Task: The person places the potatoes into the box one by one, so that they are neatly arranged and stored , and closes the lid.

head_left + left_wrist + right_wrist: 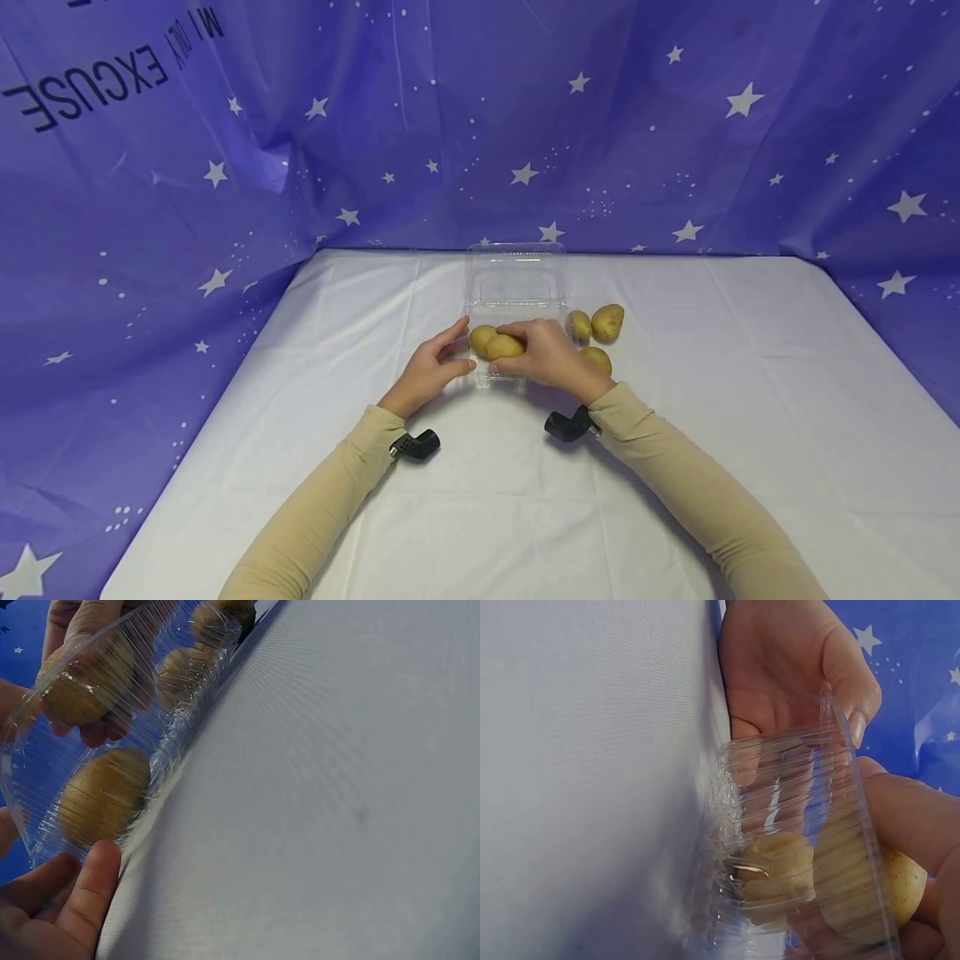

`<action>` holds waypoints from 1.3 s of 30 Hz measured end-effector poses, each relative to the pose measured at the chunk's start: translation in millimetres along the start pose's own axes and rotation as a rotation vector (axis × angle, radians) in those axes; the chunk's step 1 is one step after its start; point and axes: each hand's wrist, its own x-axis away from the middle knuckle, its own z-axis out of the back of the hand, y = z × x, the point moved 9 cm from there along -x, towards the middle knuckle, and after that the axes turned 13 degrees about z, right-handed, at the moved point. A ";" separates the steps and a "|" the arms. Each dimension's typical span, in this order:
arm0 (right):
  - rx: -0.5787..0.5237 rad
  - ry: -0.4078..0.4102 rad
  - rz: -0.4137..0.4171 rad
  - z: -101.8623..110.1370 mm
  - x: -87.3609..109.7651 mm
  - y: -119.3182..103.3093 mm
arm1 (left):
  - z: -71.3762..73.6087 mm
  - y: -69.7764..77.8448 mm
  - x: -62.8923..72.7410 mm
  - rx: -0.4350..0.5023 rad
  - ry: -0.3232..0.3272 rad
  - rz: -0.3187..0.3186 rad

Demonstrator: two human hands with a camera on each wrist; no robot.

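Observation:
A clear plastic clamshell container [517,287] lies on the table with its lid raised at the back. Inside, toward the left end, sits a potato [106,796]. My right hand [547,354] grips another potato [505,346] between thumb and fingers, low over the tray part and beside the first one. At the container's left end is my left hand [427,375], thumb and fingers spread. In the right wrist view its thumb meets the rim, while its fingers rest along the outside of the ribbed wall.
Just right of the container lie three more potatoes: a small one [580,325], a larger one [608,322] and one [597,359] partly behind my right wrist. A white cloth [750,433] covers the table. Behind it hangs a purple curtain [637,125] with stars.

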 end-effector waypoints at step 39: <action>-0.100 -0.021 0.024 -7.1 2.8 5.7 | -1.1 0.8 0.1 0.006 -0.004 -0.006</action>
